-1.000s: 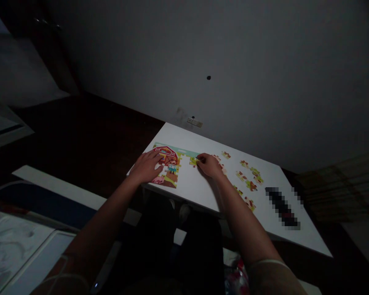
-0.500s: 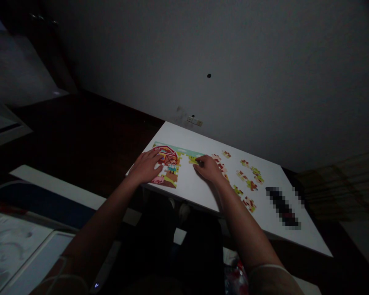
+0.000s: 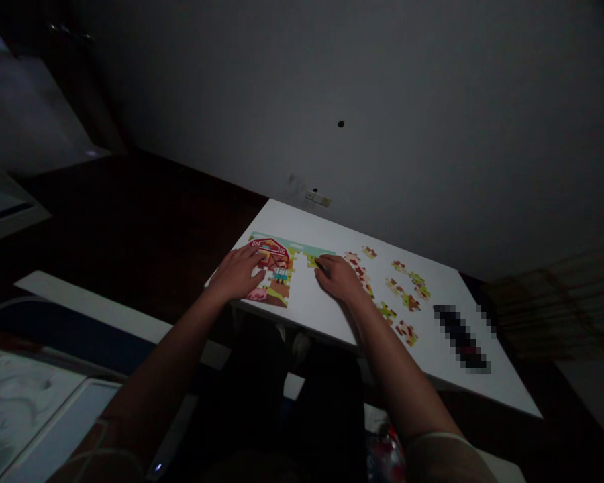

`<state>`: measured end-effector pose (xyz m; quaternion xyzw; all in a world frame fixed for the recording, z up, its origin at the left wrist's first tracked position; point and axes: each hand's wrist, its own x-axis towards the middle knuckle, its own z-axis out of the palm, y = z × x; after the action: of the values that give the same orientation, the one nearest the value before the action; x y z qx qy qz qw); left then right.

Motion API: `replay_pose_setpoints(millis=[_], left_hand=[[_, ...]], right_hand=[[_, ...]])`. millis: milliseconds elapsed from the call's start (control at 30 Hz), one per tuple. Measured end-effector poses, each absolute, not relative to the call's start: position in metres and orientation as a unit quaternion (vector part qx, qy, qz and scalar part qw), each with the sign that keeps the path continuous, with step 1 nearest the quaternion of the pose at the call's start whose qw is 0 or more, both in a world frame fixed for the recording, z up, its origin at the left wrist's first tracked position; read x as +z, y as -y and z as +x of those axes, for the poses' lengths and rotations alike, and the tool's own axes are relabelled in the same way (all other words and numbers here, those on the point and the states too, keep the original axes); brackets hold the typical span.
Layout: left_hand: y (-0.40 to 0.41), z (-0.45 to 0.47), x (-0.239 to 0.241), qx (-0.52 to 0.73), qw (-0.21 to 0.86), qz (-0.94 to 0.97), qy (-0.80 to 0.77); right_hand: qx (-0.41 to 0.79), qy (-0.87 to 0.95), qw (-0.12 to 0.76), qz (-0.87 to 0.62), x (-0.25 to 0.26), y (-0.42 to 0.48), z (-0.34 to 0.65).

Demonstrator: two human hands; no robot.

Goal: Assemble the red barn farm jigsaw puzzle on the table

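Observation:
A partly built farm jigsaw puzzle (image 3: 276, 268) with a red barn lies on the left part of a small white table (image 3: 327, 308). My left hand (image 3: 237, 272) rests flat on the puzzle's left side, fingers spread. My right hand (image 3: 338, 276) presses with curled fingers on a green puzzle piece (image 3: 313, 261) at the top edge of the built part. Several loose puzzle pieces (image 3: 397, 288) lie scattered to the right of my right hand.
A dark oblong object (image 3: 460, 337), blurred out, lies near the table's right side. A pale wall (image 3: 382, 121) with a socket plate (image 3: 317, 198) stands behind the table. Dark floor lies to the left. White boards (image 3: 40, 409) sit at lower left.
My right hand slid a little left along the puzzle's top edge with the green piece. My left hand stayed in place on the puzzle.

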<state>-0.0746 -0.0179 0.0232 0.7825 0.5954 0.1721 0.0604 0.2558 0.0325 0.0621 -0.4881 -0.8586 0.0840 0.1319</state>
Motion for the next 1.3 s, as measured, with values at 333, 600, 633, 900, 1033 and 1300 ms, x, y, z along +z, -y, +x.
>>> replay_pose_setpoints(millis=[333,600,633,900,1033,1300], left_hand=[[0.018,-0.074,0.025,0.17,0.065,0.779,-0.601],[0.012,-0.077,0.021,0.153,0.038,0.787,-0.596],[0.01,-0.078,0.019,0.15,0.033,0.787,-0.597],[0.001,-0.081,0.016,0.134,0.028,0.797,-0.588],[-0.001,-0.081,0.016,0.143,0.033,0.797,-0.586],[-0.002,-0.082,0.012,0.149,0.03,0.794,-0.589]], right_hand=[[0.07,0.859,0.094,-0.498,0.071,-0.031,0.244],[0.043,0.851,0.09,-0.515,0.071,-0.018,0.231],[0.041,0.849,0.09,-0.52,0.071,-0.017,0.229],[0.048,0.836,0.112,-0.534,0.075,-0.005,0.232],[0.064,0.842,0.149,-0.514,0.088,0.02,0.268],[0.011,0.672,0.271,-0.689,0.057,0.106,0.411]])
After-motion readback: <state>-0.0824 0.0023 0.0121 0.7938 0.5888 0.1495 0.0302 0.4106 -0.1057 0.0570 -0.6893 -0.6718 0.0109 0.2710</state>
